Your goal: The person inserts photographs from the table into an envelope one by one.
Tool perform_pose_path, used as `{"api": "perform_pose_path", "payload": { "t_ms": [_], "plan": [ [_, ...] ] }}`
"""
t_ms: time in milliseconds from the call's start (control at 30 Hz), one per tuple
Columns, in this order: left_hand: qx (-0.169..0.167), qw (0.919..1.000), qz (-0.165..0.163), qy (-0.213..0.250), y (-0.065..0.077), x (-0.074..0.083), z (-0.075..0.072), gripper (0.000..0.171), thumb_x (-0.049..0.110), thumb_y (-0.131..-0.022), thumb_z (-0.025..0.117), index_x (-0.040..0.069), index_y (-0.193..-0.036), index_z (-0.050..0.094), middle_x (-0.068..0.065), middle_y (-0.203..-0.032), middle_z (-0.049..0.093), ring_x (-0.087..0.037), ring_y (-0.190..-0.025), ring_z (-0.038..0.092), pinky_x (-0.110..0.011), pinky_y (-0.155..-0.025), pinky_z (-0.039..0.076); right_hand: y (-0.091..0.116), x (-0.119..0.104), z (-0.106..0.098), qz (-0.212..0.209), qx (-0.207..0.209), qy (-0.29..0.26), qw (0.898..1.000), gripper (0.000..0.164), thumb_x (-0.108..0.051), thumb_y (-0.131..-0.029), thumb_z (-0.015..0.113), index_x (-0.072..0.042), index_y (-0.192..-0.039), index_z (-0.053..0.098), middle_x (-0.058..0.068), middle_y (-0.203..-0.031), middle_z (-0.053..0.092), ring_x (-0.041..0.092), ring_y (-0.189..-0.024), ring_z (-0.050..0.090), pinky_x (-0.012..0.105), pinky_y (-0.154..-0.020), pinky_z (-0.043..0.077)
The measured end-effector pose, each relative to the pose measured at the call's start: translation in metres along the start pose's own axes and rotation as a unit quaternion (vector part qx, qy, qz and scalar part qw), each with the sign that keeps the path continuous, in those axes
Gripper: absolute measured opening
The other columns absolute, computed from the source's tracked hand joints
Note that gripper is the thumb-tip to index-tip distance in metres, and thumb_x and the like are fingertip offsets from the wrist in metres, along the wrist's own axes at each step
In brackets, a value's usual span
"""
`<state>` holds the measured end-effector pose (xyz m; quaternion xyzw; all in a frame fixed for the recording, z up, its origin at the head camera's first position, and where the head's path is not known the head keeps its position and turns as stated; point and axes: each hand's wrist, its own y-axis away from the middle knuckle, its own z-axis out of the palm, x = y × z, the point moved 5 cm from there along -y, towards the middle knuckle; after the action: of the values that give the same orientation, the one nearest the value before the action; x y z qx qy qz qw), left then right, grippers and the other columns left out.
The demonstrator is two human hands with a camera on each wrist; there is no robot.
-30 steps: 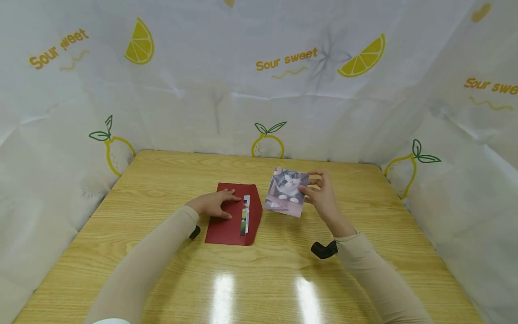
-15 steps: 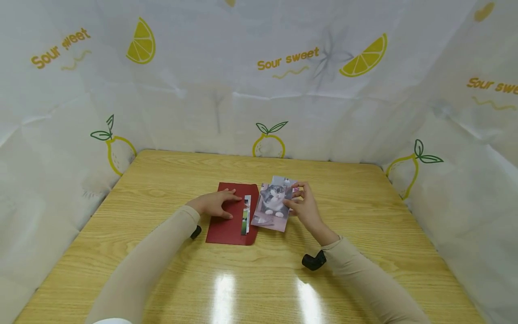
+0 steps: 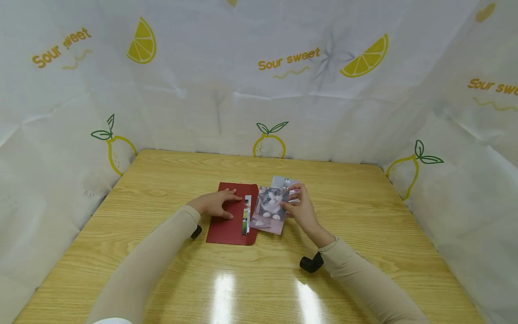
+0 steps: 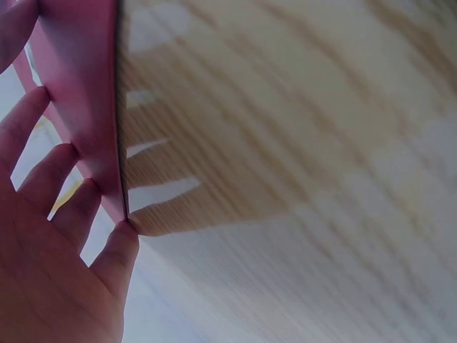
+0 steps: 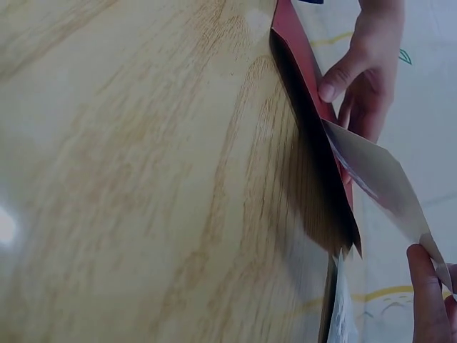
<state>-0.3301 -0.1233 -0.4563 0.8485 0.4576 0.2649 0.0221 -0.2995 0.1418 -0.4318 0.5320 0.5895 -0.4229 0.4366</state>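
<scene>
A red envelope [image 3: 224, 231] lies on the table, a narrow strip of pictures [image 3: 245, 218] showing at its opening. My left hand [image 3: 212, 204] rests on it with fingers spread; in the left wrist view the fingertips [image 4: 89, 187] touch the red paper. Between thumb and fingers, my right hand [image 3: 303, 211] pinches a cat photo [image 3: 265, 221]. The photo slants, its left edge overlapping the envelope's flap, and in the right wrist view that edge [image 5: 335, 132] is right at the envelope. Partly hidden behind it lies another photo [image 3: 279, 181].
The wooden table [image 3: 356, 202] is backed by a white curtain [image 3: 194, 112] printed with lemons. Black wrist-worn pieces [image 3: 311, 262] hang below the wrists, close over the tabletop.
My right hand has brought the cat photo left and toward me, onto the envelope's flap, uncovering the photo behind it. The left hand has stayed in place on the envelope.
</scene>
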Motion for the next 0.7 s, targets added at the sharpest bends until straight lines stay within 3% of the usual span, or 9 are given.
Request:
{"api": "perform_pose_path", "payload": {
  "t_ms": [467,700],
  "plan": [
    [-0.001,1.0,-0.003,0.003,0.001,0.0007,-0.0005,0.065,0.033,-0.091,0.068,0.02,-0.149,0.041,-0.01,-0.162,0.017,-0.033,-0.15,0.01,-0.053,-0.117,0.02,-0.0001,-0.0021,0.0035,-0.002,0.008,0.014,1.0,0.05,0.001,-0.087,0.069,-0.009,-0.126,0.04,0.016,-0.101,0.047,0.013,-0.067,0.057,0.047,-0.061,0.057],
    [-0.002,1.0,-0.005,0.006,0.0017,0.0019,-0.002,0.065,0.033,-0.091,0.068,0.02,-0.149,0.041,-0.01,-0.162,0.017,-0.032,-0.15,0.009,-0.052,-0.118,0.02,-0.0001,-0.0009,0.0055,-0.003,0.002,0.02,1.0,0.048,0.0,-0.087,0.069,-0.009,-0.125,0.04,0.015,-0.101,0.047,0.015,-0.069,0.059,0.042,-0.057,0.056]
  ]
}}
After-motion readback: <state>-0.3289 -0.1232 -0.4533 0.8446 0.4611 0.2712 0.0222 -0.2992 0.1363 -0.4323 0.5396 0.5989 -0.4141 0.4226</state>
